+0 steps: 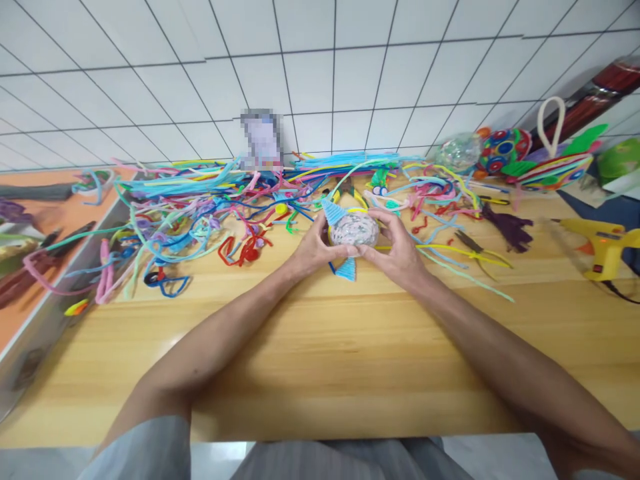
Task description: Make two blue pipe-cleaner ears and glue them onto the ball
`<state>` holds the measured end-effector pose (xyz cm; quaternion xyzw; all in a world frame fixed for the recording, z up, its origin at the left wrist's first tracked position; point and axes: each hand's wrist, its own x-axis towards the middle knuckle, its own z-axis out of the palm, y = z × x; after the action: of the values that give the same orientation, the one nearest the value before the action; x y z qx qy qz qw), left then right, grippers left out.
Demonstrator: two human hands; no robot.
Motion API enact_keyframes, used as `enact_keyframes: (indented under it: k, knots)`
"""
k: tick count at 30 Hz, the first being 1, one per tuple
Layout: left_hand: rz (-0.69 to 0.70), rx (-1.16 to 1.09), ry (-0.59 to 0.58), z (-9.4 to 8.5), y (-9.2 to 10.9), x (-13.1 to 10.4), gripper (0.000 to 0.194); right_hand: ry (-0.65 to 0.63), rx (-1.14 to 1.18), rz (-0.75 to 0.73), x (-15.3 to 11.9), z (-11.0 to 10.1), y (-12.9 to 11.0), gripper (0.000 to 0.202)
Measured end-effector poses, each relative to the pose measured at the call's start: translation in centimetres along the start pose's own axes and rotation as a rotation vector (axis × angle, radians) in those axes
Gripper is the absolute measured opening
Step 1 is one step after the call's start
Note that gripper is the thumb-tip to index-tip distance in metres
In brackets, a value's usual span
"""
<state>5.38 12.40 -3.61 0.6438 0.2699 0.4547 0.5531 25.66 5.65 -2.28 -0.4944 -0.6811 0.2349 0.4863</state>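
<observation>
Between my two hands is a clear, rounded ball [356,230] with white and dark flecks inside. My left hand [320,241] curls around its left side and my right hand [397,247] around its right, with the thumbs meeting at the near edge. A ribbed light-blue fin [333,212] sticks up at the ball's upper left. Below the ball is a second light-blue fin [346,269], beside a dark blue strip. Just behind the ball lie yellow-handled pliers [358,193], partly hidden. Yellow and pale green pipe cleaners [465,272] run out to the right of my right hand.
Tangled pipe cleaners [200,230] cover the back and left of the wooden table [320,360]. A phone [263,140] leans on the tiled wall. Right of my hands lie more pliers [477,252], a purple tassel [509,228] and a yellow glue gun [600,247]. Colourful crafted fish [555,170] stand behind.
</observation>
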Motion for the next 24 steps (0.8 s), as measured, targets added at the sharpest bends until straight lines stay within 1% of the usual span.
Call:
enact_keyframes:
  k: [3, 6, 9, 11, 14, 16, 17, 18, 20, 21, 22, 24]
  knots:
    - [-0.036, 0.033, -0.036, -0.1, -0.6, 0.0, 0.098, -0.015, 0.003, -0.007, 0.0, -0.2, 0.2, 0.064]
    - [-0.051, 0.046, -0.040, -0.2, -1.0, -0.1, 0.098, -0.004, 0.000, 0.031, 0.1, -0.9, -0.1, 0.064]
    - [-0.048, 0.060, -0.031, -0.3, -1.2, -0.3, 0.095, 0.050, 0.013, 0.112, 0.3, -2.4, -1.0, 0.045]
    - [-0.057, 0.089, -0.014, -0.5, -1.2, -0.3, 0.090, 0.078, 0.015, 0.171, 0.4, -3.9, -1.7, 0.034]
    - [-0.027, 0.110, 0.000, -0.7, -1.4, -0.2, 0.085, 0.093, -0.058, 0.254, -0.5, -7.1, -2.3, 0.031]
    - [-0.013, 0.118, 0.006, -0.6, -1.5, -0.2, 0.086, 0.117, -0.156, 0.321, -2.1, -10.0, -2.2, 0.030]
    - [-0.008, 0.122, 0.009, -0.6, -1.5, -0.3, 0.087, 0.163, -0.201, 0.353, -3.3, -11.6, -2.0, 0.031]
    - [-0.002, 0.123, 0.014, -0.5, -1.5, -0.3, 0.089, 0.238, -0.250, 0.389, -4.5, -13.3, -1.7, 0.032]
    - [0.012, 0.111, 0.009, -0.4, -1.5, -0.4, 0.092, 0.435, -0.345, 0.491, -7.0, -16.5, -0.8, 0.032]
    - [0.020, 0.100, 0.004, -0.3, -1.5, -0.4, 0.094, 0.556, -0.357, 0.537, -8.2, -17.9, -0.4, 0.031]
    - [0.023, 0.089, -0.006, -0.3, -1.4, -0.3, 0.095, 0.621, -0.366, 0.556, -9.1, -19.0, 0.0, 0.031]
    - [0.038, 0.080, -0.011, -0.3, -1.4, -0.2, 0.101, 0.663, -0.353, 0.572, -10.6, -20.3, 0.3, 0.029]
